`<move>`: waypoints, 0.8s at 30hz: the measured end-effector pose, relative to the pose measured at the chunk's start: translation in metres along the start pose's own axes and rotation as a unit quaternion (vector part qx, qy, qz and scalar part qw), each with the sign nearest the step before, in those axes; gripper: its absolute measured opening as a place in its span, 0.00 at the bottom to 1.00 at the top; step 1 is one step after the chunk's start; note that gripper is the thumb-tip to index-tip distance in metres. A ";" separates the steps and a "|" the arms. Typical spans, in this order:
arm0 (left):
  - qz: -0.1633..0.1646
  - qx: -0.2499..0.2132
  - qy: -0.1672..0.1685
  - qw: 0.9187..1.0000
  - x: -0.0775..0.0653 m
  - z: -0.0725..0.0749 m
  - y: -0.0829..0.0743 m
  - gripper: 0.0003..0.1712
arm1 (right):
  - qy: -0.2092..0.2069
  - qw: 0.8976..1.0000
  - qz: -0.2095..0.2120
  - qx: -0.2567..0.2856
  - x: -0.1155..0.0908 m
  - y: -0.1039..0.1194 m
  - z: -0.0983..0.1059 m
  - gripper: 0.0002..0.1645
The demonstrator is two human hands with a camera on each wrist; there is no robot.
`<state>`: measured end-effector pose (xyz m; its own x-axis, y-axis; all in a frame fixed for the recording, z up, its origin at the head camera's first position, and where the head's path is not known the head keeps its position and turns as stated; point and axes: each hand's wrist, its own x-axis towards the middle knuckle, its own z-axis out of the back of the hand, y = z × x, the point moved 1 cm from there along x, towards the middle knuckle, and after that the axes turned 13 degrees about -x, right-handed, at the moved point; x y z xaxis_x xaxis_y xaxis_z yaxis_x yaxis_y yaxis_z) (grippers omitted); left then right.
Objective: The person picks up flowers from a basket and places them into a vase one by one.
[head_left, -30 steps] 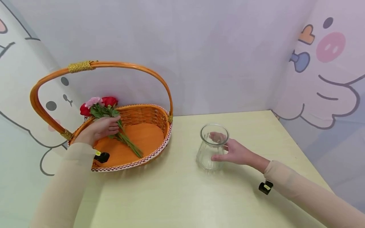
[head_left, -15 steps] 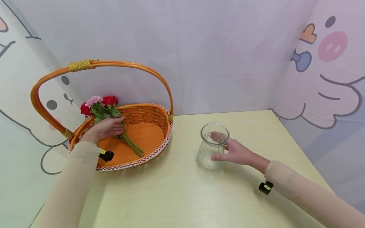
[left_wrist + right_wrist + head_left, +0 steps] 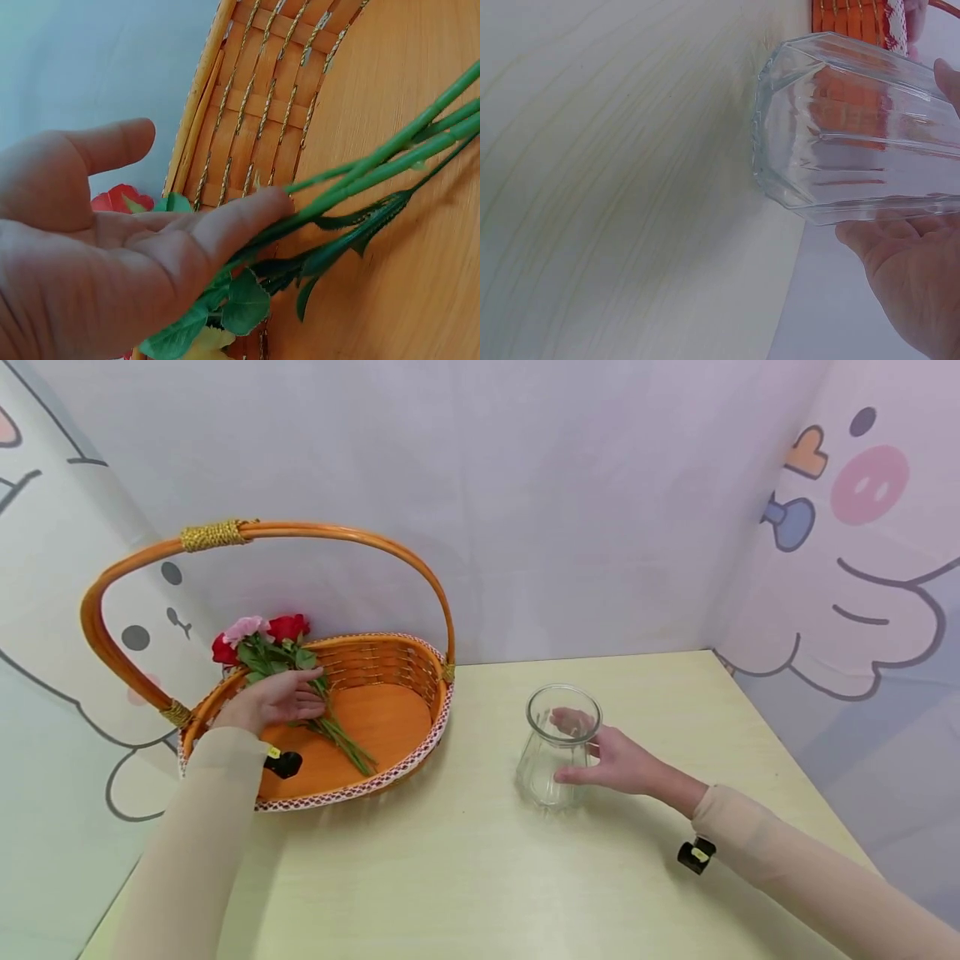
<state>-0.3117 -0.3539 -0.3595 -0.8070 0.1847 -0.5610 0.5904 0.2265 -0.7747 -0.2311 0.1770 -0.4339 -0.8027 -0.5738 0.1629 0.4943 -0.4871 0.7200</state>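
Observation:
A bunch of red and pink flowers (image 3: 250,631) leans in an orange wicker basket (image 3: 390,706) in the head view. The blooms lie on its far-left rim, and the green stems (image 3: 390,161) slant down across the basket floor. My left hand (image 3: 281,697) lies over the stems. In the left wrist view its palm shows, its thumb stands away, and its fingers are extended against the stems without closing round them. At the middle right, my right hand (image 3: 618,762) holds a clear glass vase (image 3: 551,768), thumb on the near side and fingers behind. The vase stands upright on the table.
The basket's tall arched handle (image 3: 337,532) rises over the left forearm. A pale wood table (image 3: 450,877) carries basket and vase. Pale fabric walls (image 3: 585,527) with cartoon prints enclose the back and sides. Small black devices sit on both wrists.
My left hand has shifted slightly right over the stems, and its fingers look a little straighter. The flowers have hardly moved. The right hand and vase stay in place.

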 end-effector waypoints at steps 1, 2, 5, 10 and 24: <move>0.001 0.001 -0.001 1.000 0.000 0.001 0.000 0.51 | 0.001 1.000 -0.002 0.000 0.000 0.000 0.000 0.56; 0.002 0.000 -0.001 1.000 0.000 0.002 0.001 0.50 | 0.002 1.000 -0.003 0.000 0.000 0.000 0.000 0.56; 0.007 -0.004 0.000 1.000 0.002 0.004 0.003 0.48 | 0.004 1.000 -0.004 0.000 0.000 0.000 0.000 0.57; 0.006 -0.004 0.011 1.000 0.007 0.003 0.006 0.46 | 0.002 1.000 -0.008 -0.001 0.000 -0.001 0.000 0.56; -0.004 0.035 0.014 0.999 0.022 -0.006 0.016 0.38 | 0.006 1.000 -0.010 0.008 0.000 -0.002 0.001 0.57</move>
<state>-0.3196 -0.3406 -0.3823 -0.8098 0.2110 -0.5474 0.5811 0.1608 -0.7978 -0.2324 0.1785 -0.4346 -0.8081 -0.5720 0.1410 0.4734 -0.4881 0.7332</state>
